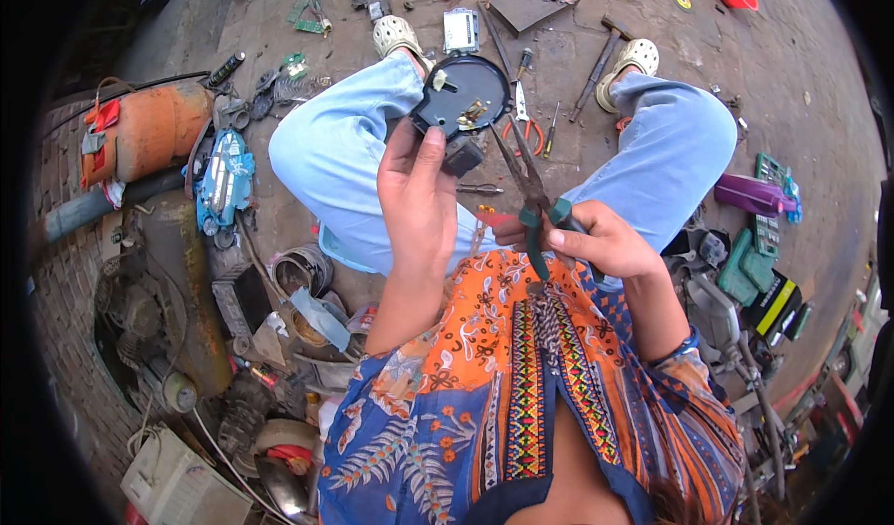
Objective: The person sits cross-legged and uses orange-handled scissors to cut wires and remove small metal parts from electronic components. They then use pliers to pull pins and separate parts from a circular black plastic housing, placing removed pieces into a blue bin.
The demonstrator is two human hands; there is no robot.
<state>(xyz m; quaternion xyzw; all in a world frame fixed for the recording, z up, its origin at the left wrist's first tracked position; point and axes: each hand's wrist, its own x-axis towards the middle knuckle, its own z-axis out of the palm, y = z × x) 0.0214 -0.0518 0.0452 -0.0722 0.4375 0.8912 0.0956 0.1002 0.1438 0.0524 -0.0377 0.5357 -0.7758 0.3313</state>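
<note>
Between my legs, my left hand (415, 181) holds up a round black plastic housing (484, 80), thumb at its near edge. A small pale piece sits at the housing's left side, and brownish-yellow bits show on its inner face. Just beneath it, by my fingertips, is a black block (464, 159); whether it is joined to the housing I cannot tell. My right hand (603, 238) is closed round the green handles of long-nose pliers (532, 188). Their jaws are parted and point up toward the housing's right side, seemingly without touching it.
Ahead on the brick ground lie a hammer (599, 67), red-handled pliers (521, 106), a screwdriver (552, 131) and a metal block (527, 7). An orange cylinder (158, 120) and scrap crowd my left. A purple plastic piece (745, 194) and green cases (740, 269) lie right.
</note>
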